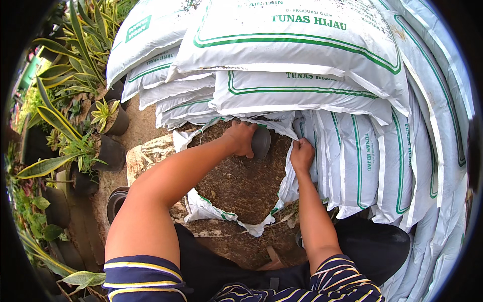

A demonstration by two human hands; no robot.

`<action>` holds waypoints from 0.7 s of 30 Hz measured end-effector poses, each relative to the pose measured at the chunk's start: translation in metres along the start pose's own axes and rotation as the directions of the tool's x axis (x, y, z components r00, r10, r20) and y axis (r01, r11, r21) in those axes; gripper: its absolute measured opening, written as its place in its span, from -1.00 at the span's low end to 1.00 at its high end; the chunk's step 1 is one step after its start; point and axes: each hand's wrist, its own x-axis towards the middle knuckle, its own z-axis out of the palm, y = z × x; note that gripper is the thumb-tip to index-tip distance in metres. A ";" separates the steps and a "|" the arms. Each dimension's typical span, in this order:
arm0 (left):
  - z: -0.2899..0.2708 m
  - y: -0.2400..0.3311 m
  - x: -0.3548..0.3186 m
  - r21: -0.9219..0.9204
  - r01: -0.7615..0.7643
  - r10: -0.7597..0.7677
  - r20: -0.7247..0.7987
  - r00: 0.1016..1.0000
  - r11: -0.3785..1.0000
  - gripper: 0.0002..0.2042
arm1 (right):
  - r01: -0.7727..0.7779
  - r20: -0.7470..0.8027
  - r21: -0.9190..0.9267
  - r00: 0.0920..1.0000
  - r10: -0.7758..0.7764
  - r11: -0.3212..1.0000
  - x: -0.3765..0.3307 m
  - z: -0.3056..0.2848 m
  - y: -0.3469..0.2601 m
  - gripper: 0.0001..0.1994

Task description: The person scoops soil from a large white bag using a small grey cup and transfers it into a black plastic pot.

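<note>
1 open sack (193, 208) is sitting at mid-frame, soil (234, 183) lying inside it. Over the soil's upper part, 1 pot (261, 143) is showing, and the left hand (241, 137) is holding it from the left. The right hand (303, 154) is gripping the sack's right side. Filled sacks (297, 53) are lying across the top and right. Potted plants (116, 119) are lining the left.

Bright, soft daylight surrounds me; the white sacks (297, 54) at the top of the frame turn pale, while the soil (236, 183) mid-frame sits darker. Edges bow at right, corners go black, and plants (40, 203) at far left look soft, perhaps blurred.
</note>
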 end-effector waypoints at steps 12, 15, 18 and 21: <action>0.005 0.045 0.017 0.124 -0.086 0.091 -0.030 0.995 0.989 0.03 | -0.005 0.164 -0.007 0.986 0.006 1.000 -0.016 -0.025 0.008 -0.79; 0.009 0.035 0.001 0.214 -0.180 0.197 -0.065 0.978 0.960 0.04 | 0.069 0.233 -0.213 0.972 -0.018 0.975 -0.050 -0.035 -0.015 -0.47; -0.010 0.033 -0.009 0.325 -0.240 0.267 -0.039 0.963 0.915 0.06 | -0.023 0.381 -0.368 0.908 0.174 0.929 -0.056 -0.047 -0.012 -0.45; -0.029 0.032 -0.025 0.336 -0.234 0.236 0.036 0.971 0.912 0.07 | -0.067 0.292 -0.298 0.943 0.158 0.952 -0.059 -0.055 0.004 -0.65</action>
